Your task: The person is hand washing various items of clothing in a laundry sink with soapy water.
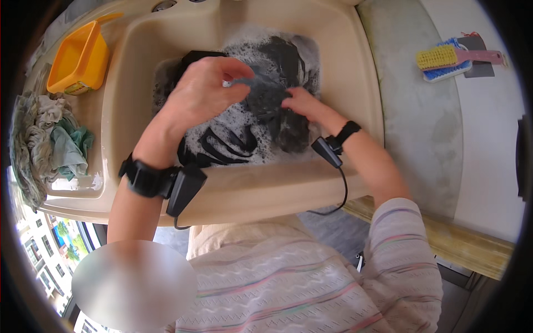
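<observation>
Dark wet cloth (264, 100) lies bunched in foamy water inside a beige sink (130, 61). My left hand (211, 89) is above the water on the left, its thumb and fingers pinched on a raised grey-blue edge of this cloth. On the other side, my right hand (304, 105) pinches the cloth with its fingertips, lower and close to the water. The cloth stretches between both hands. More black fabric (222, 145) floats half under the suds nearer to me, and its full shape is hidden.
An orange plastic basket (83, 61) stands on the sink's left ledge. Below it sits a heap of grey and green wet cloths (53, 139). To the right, a brush with yellow bristles and a pink handle (449, 56) rests on a blue-and-white brush (444, 74).
</observation>
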Action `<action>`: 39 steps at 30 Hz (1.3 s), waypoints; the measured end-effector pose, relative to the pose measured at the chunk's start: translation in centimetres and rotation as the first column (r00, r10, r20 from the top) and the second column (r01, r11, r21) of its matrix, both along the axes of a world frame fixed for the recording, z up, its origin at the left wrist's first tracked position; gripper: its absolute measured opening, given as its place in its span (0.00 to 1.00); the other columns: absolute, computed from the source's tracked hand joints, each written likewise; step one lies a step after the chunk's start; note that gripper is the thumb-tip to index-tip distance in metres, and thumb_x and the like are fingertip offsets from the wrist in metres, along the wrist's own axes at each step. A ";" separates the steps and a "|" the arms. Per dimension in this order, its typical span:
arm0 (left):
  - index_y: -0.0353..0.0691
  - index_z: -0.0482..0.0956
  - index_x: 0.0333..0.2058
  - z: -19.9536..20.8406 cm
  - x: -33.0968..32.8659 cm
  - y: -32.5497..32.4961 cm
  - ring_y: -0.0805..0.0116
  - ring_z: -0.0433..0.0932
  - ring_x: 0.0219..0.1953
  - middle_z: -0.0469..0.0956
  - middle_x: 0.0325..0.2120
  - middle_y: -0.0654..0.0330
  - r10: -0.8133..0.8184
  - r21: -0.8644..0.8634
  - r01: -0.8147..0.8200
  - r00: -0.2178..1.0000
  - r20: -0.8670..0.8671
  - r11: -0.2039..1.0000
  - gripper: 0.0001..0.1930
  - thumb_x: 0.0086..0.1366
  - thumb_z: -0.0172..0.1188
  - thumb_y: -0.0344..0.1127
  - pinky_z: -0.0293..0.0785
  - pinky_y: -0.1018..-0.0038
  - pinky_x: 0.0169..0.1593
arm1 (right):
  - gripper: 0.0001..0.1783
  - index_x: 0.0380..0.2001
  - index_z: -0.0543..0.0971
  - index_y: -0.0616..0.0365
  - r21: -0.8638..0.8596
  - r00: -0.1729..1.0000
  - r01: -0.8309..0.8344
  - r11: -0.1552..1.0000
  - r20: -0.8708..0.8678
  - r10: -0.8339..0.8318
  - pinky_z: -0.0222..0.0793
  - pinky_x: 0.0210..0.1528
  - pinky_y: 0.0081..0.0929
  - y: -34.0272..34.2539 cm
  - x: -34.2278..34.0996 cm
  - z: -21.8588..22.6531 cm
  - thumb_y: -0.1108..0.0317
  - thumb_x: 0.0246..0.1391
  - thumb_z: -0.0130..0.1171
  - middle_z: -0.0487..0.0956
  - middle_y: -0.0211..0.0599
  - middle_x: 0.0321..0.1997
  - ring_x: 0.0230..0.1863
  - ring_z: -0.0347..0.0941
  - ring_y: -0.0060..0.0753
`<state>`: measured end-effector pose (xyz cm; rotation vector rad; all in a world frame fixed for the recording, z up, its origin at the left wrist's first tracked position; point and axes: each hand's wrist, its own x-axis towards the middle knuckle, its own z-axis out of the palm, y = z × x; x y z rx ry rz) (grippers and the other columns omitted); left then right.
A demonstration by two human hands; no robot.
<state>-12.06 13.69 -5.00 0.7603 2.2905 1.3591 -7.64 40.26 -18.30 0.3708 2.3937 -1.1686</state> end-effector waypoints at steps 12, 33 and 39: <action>0.30 0.73 0.39 -4.8 -2.2 6.1 0.66 0.75 0.30 0.76 0.27 0.53 0.028 0.243 -0.086 0.972 0.233 0.966 0.20 0.43 0.56 0.31 0.69 0.74 0.36 | 0.16 0.41 0.72 0.62 -0.535 0.959 -0.099 0.839 -0.275 -0.063 0.69 0.33 0.19 -3.3 -3.5 14.0 0.68 0.48 0.56 0.74 0.29 0.35 0.34 0.71 0.19; 0.39 0.78 0.34 -8.9 -8.6 -1.6 0.63 0.75 0.35 0.77 0.29 0.56 0.217 -0.387 -0.283 0.954 -0.205 0.878 0.15 0.44 0.56 0.33 0.69 0.72 0.42 | 0.12 0.38 0.73 0.62 -0.266 0.693 -0.172 0.948 0.652 0.309 0.71 0.34 0.20 6.1 3.2 2.8 0.71 0.49 0.53 0.76 0.36 0.37 0.34 0.75 0.27; 0.40 0.78 0.34 -8.1 -8.1 0.3 0.60 0.76 0.37 0.78 0.30 0.55 0.160 -0.338 -0.201 0.976 -0.146 0.919 0.14 0.45 0.56 0.34 0.70 0.70 0.43 | 0.11 0.39 0.73 0.60 -0.362 0.760 -0.053 0.931 0.589 0.273 0.70 0.34 0.21 7.6 3.6 5.9 0.70 0.52 0.50 0.77 0.35 0.35 0.36 0.76 0.28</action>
